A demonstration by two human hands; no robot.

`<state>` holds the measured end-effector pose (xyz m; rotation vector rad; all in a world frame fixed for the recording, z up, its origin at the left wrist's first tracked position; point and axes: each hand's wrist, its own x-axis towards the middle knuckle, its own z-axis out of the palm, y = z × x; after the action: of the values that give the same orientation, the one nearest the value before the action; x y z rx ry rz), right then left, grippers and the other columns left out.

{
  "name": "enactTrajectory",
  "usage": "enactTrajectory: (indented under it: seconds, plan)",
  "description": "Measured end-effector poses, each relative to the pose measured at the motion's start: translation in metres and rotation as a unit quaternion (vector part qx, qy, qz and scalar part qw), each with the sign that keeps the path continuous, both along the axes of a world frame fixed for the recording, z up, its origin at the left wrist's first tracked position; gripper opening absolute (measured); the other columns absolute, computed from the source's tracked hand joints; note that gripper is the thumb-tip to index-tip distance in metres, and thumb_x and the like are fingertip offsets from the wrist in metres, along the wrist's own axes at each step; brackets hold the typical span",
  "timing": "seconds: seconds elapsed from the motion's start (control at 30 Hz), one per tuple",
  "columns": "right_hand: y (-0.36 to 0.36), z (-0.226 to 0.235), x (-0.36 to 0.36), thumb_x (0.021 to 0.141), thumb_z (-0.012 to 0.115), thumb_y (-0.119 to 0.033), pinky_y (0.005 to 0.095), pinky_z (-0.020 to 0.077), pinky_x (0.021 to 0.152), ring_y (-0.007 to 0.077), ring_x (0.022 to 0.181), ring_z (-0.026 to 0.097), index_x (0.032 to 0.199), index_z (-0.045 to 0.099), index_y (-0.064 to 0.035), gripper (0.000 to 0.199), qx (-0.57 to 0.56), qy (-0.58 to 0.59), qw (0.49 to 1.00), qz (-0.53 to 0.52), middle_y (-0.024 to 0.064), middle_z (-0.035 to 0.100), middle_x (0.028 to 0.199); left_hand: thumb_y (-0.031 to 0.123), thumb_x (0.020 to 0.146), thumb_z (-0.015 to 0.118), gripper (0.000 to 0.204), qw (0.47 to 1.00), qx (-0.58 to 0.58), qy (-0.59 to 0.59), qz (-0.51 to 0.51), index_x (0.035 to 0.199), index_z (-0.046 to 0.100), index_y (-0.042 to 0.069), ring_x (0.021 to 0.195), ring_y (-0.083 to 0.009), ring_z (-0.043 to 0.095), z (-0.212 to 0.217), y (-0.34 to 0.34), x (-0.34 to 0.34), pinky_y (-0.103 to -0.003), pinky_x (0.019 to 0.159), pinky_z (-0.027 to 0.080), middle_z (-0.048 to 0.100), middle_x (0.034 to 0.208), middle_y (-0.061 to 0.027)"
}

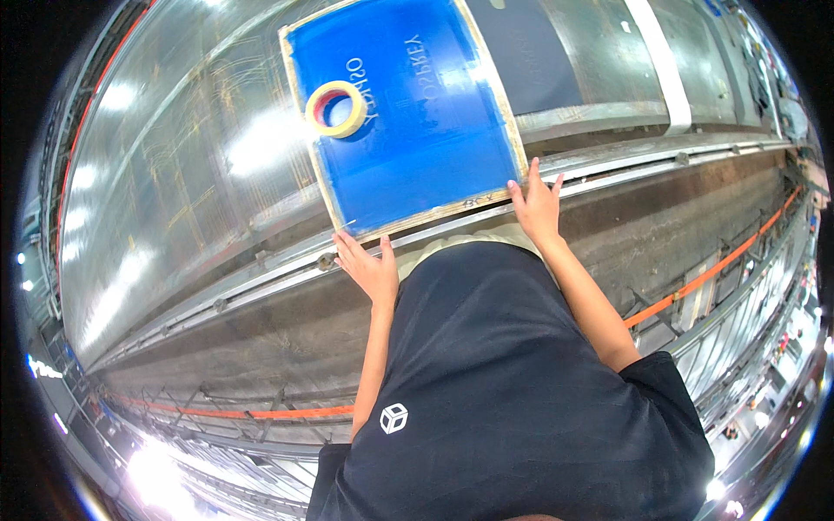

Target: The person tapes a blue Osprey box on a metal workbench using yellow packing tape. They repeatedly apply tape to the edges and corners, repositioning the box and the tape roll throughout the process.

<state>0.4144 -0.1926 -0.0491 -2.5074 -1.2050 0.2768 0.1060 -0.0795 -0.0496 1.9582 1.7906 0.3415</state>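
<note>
L hand [373,270], R hand [539,211] splayed at frame [426,214] btm corners (tape [314,113] nr L edge).

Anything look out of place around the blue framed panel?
Possibly: a round yellow tape roll lies on the left side of the glossy blue rectangular panel, apparently overlapping its pale wood-like frame, so it looks stray. The panel's faint lettering also reads backwards.

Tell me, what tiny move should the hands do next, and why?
I'd probably lift the tape roll off the blue framed panel first. It lies at the left edge, so tilting the panel might send it sliding. The left hand and right hand are at the near corners; neither holds the roll.
</note>
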Motion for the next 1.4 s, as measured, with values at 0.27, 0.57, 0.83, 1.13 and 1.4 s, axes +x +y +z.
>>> enactTrajectory:
  seconds: [0.27, 0.57, 0.83, 1.13, 1.4]
  plan:
    - [0.011, 0.0, 0.006, 0.096, 0.047, -0.058, 0.059, 0.0054, 0.118, 0.0318, 0.121, 0.056, 0.139, 0.043, 0.0068, 0.078, -0.062, -0.024, 0.998, 0.012, 0.0216, 0.063, 0.119, 0.051, 0.089, 0.06, 0.081, 0.992, -0.045, 0.117, 0.013, 0.148, 0.037, 0.0, 0.124, -0.0315, 0.048, 0.011, 0.043, -0.026, -0.055, 0.1, 0.028, 0.057, 0.131, -0.0175]
    - [0.023, 0.027, -0.025, 0.09, 0.065, -0.022, 0.0478, 0.0372, 0.105, 0.0329, 0.125, 0.049, 0.134, 0.053, -0.0044, 0.049, 0.11, 0.072, 0.946, 0.296, 0.0149, 0.054, 0.129, 0.042, 0.095, 0.054, 0.07, 0.989, 0.064, 0.076, -0.113, 0.149, 0.033, 0.002, 0.144, -0.0281, 0.029, 0.018, -0.017, -0.02, -0.054, 0.112, 0.017, 0.034, 0.156, -0.0152]
    - [0.03, 0.007, -0.022, 0.092, 0.062, -0.023, 0.0416, 0.0334, 0.108, 0.0262, 0.133, 0.043, 0.14, 0.05, -0.0093, 0.051, 0.075, 0.001, 0.94, 0.332, 0.0084, 0.05, 0.137, 0.045, 0.099, 0.048, 0.073, 0.996, 0.081, 0.044, -0.019, 0.151, 0.027, -0.002, 0.142, -0.033, 0.032, -0.004, 0.01, 0.005, -0.049, 0.111, 0.022, 0.028, 0.158, -0.0187]
    - [0.023, 0.012, -0.006, 0.094, 0.06, -0.024, 0.045, 0.0275, 0.115, 0.0323, 0.14, 0.035, 0.143, 0.045, -0.0051, 0.055, 0.093, 0.11, 0.951, 0.274, 0.0148, 0.041, 0.148, 0.034, 0.1, 0.05, 0.065, 0.984, 0.133, -0.019, 0.113, 0.149, 0.032, -0.004, 0.14, -0.0384, 0.033, 0.012, 0.01, -0.018, -0.05, 0.111, 0.024, 0.035, 0.153, -0.0218]
    - [0.071, 0.004, -0.001, 0.099, 0.05, -0.041, 0.0522, 0.0128, 0.119, 0.0362, 0.148, 0.019, 0.15, 0.027, 0.0039, 0.072, 0.123, -0.112, 0.982, 0.09, 0.0231, 0.023, 0.158, 0.037, 0.098, 0.051, 0.07, 0.978, 0.156, 0.031, -0.137, 0.151, 0.028, -0.002, 0.147, -0.0359, 0.023, 0.021, 0.048, 0.035, -0.057, 0.117, 0.01, 0.025, 0.159, -0.0203]
